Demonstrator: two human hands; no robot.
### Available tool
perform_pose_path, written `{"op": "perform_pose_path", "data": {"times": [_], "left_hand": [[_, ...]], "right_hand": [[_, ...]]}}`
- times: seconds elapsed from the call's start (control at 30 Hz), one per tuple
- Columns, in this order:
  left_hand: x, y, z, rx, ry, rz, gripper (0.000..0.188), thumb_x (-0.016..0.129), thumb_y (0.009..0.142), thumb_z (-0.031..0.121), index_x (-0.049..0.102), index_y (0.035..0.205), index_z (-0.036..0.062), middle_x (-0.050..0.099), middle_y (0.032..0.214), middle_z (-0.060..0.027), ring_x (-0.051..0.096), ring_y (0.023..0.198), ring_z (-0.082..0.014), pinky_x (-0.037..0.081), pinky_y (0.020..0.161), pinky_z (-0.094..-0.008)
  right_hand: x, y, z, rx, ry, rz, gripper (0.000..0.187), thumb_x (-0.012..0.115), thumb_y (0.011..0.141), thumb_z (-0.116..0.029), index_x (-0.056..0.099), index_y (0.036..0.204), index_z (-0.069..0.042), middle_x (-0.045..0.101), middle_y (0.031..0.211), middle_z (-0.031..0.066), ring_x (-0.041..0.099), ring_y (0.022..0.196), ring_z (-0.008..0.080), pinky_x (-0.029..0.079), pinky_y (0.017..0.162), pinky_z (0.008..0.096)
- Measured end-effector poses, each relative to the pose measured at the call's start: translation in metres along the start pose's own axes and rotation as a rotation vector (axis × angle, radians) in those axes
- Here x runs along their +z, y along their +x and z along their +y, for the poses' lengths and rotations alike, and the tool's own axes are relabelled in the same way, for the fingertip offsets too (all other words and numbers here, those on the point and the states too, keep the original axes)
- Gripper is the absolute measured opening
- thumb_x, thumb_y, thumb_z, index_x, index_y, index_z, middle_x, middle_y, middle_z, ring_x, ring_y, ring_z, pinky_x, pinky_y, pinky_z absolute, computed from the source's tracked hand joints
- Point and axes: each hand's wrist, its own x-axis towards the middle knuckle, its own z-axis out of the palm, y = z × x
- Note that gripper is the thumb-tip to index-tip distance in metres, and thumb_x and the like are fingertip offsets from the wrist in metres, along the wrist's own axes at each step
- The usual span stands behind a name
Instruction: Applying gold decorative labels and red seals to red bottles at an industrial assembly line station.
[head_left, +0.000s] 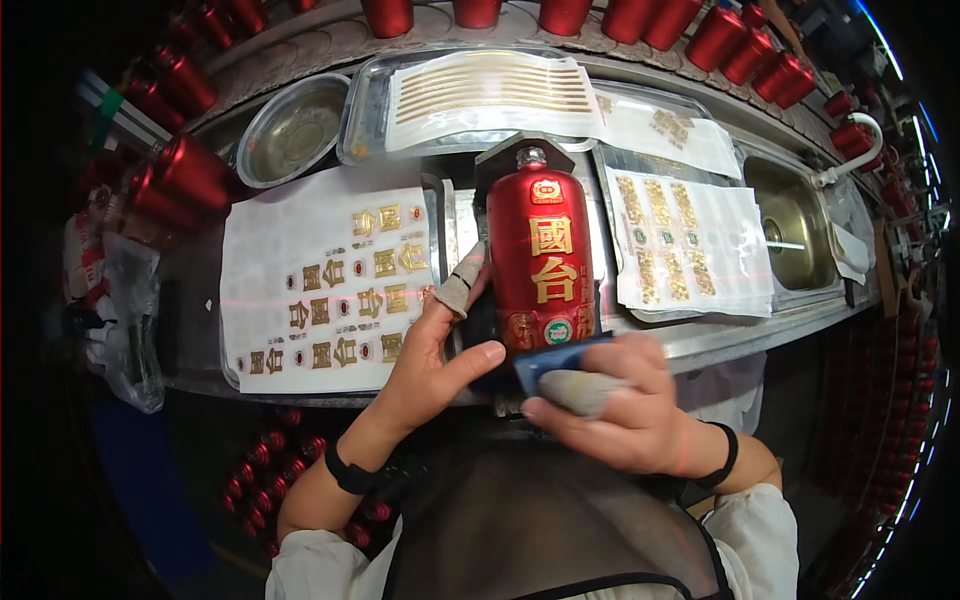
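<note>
At the centre of the frame you have one red bottle (540,225) with two large gold characters, and one blue pad (548,362) at its lower end. Around them lie four white sheets: one with gold pieces at left (265,250), one at right (745,265), one with gold strips at top centre (410,115), one partly overlapped at upper right (705,145). There is one metal bowl (290,135) at upper left and one sink (795,215) at right. The red bottles along the upper edge (478,12) are cut off and too many to count surely.

Your right hand (620,405), blurred, is closed around the blue pad, which hides part of the bottle's base. Your left hand (425,365) is half open at the bottle's left side, thumb and index finger spread; its other fingers are hidden, so you can't tell whether it grips. Each hand shows one pale finger cover (455,292).
</note>
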Motion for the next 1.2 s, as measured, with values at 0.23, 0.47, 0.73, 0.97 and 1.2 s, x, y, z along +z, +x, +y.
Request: {"op": "perform_pose_path", "data": {"times": [0.23, 0.47, 0.73, 0.97, 1.2], "left_hand": [[-0.004, -0.008, 0.004, -0.030, 0.072, -0.029, 0.084, 0.062, 0.085, 0.010, 0.017, 0.154, -0.0037, 0.025, 0.160, -0.0161, 0.024, 0.148, -0.0276, 0.015, 0.120, -0.0373], [0.007, 0.006, 0.010, -0.033, 0.258, -0.066, 0.096, 0.067, 0.086, 0.033, 0.010, 0.157, 0.0026, 0.020, 0.162, -0.0164, 0.014, 0.151, -0.0277, -0.009, 0.117, -0.0498], [0.001, 0.007, 0.012, -0.003, 0.417, -0.244, 0.125, 0.075, 0.067, 0.034, -0.006, 0.154, -0.0018, 0.001, 0.161, -0.0270, -0.008, 0.151, -0.0376, -0.009, 0.116, -0.0525], [0.032, 0.016, 0.011, 0.211, 1.122, 0.036, 0.126, 0.088, 0.060, 0.050, 0.015, 0.150, -0.0006, 0.022, 0.150, -0.0274, 0.019, 0.140, -0.0438, 0.000, 0.112, -0.0650], [0.036, 0.017, 0.010, 0.124, 0.797, 0.057, 0.122, 0.090, 0.060, 0.045, 0.019, 0.149, -0.0002, 0.036, 0.145, -0.0226, 0.029, 0.137, -0.0391, 0.005, 0.114, -0.0581]], "right_hand": [[0.005, -0.004, 0.000, -0.154, -0.033, 0.013, 0.017, 0.080, 0.068, -0.006, 0.065, 0.075, -0.011, 0.055, 0.072, -0.0011, 0.057, 0.076, 0.0186, 0.045, 0.063, 0.0304], [-0.008, -0.031, 0.011, 0.075, 0.157, -0.021, 0.026, 0.078, 0.067, -0.004, 0.073, 0.093, -0.007, 0.067, 0.093, 0.0053, 0.060, 0.076, 0.0218, 0.048, 0.063, 0.0333], [0.011, -0.030, 0.037, 1.096, 0.757, 0.310, 0.024, 0.073, 0.084, -0.005, 0.058, 0.102, -0.001, 0.065, 0.090, 0.0061, 0.061, 0.083, 0.0102, 0.050, 0.071, 0.0253], [0.006, -0.052, 0.031, 1.024, 0.729, 0.132, 0.029, 0.071, 0.088, -0.006, 0.056, 0.111, 0.000, 0.061, 0.096, 0.0023, 0.059, 0.084, 0.0073, 0.050, 0.073, 0.0250], [-0.013, -0.064, 0.024, 0.901, 1.071, -0.171, 0.069, 0.066, 0.092, -0.009, 0.031, 0.152, -0.004, 0.046, 0.145, 0.0134, 0.043, 0.133, 0.0175, 0.036, 0.109, 0.0309]]}}
